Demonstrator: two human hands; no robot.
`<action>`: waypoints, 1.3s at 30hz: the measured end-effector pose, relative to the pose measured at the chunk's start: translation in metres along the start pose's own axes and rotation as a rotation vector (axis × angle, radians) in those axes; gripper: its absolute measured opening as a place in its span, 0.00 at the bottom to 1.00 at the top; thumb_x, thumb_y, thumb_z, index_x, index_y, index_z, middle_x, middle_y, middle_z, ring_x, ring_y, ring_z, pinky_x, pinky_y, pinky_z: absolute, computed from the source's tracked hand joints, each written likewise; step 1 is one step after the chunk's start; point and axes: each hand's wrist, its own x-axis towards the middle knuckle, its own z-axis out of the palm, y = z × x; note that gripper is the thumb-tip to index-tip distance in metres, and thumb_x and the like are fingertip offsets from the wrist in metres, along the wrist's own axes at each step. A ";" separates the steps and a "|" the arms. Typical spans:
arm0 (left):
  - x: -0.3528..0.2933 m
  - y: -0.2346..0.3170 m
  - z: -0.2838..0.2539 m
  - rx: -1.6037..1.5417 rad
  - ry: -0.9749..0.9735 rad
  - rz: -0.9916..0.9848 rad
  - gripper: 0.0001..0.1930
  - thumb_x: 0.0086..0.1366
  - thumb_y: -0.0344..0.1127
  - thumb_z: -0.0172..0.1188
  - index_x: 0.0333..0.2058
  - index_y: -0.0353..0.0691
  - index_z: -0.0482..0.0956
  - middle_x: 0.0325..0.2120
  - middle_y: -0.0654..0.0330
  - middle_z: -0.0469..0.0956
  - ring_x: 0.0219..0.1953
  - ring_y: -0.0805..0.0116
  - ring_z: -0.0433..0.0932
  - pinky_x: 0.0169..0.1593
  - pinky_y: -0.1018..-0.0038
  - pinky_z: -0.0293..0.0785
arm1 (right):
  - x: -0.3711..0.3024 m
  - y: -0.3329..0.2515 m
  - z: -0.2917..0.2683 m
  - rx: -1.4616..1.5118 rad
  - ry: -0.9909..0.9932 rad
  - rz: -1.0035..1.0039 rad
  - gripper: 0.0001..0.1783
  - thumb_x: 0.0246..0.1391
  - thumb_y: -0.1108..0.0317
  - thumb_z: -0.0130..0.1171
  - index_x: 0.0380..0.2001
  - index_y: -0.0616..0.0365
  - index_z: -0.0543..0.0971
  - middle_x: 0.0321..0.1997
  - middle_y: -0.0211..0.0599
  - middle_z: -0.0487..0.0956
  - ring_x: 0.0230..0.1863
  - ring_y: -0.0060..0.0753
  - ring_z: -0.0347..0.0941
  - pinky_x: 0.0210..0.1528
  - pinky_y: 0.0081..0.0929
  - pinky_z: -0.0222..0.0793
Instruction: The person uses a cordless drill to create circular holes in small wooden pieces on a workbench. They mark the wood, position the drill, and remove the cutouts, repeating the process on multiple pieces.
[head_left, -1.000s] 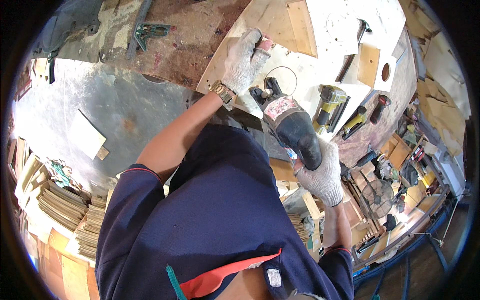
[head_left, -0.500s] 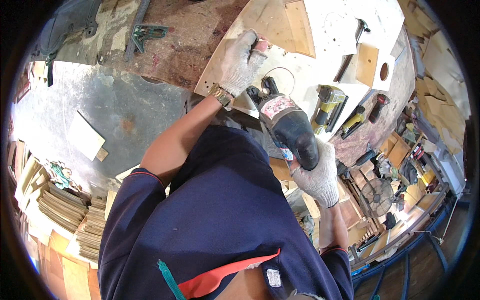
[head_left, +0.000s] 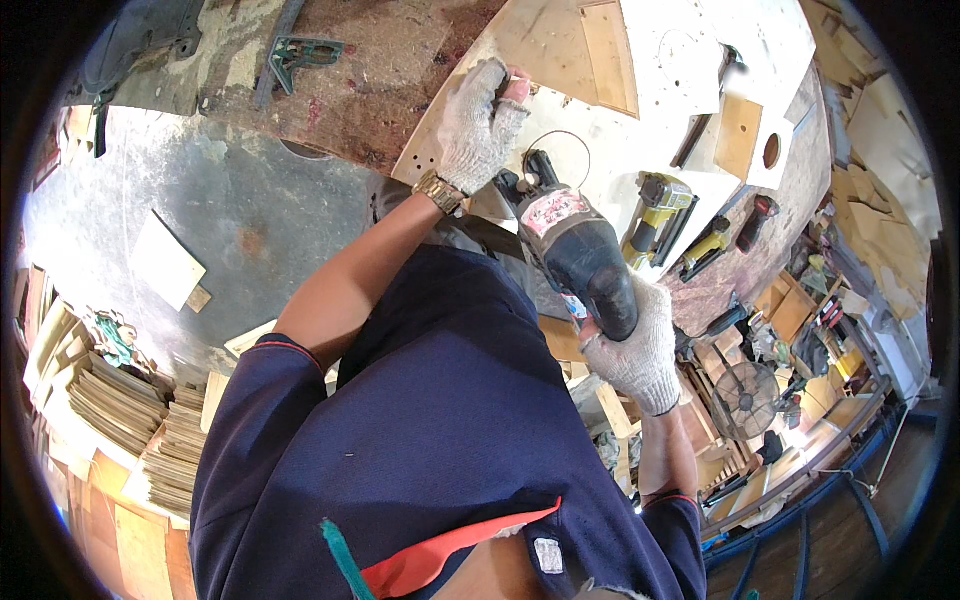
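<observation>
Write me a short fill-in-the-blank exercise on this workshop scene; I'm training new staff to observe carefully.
1. The black power tool is gripped by the person's gloved ____ hand.
2. The metallic wristband circles the person's ____ wrist.
3. The person's shirt is dark ____ with red sleeve trim.
4. In the picture, the yellow-and-black nail gun lies to the power tool's ____.

Missing words: right; left; blue; right.

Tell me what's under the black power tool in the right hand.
Beneath the front of the black power tool is a pale panel with a thin circular outline, partly visible. The tool's body covers the rest; where it meets the panel can't be seen.
</observation>
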 end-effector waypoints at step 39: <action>-0.032 -0.009 0.001 -0.030 0.338 -0.035 0.10 0.75 0.38 0.56 0.41 0.37 0.79 0.33 0.55 0.76 0.36 0.59 0.76 0.47 0.65 0.68 | 0.003 -0.012 -0.001 -0.070 -0.017 -0.055 0.24 0.41 0.65 0.66 0.44 0.64 0.79 0.31 0.55 0.81 0.37 0.64 0.81 0.42 0.47 0.75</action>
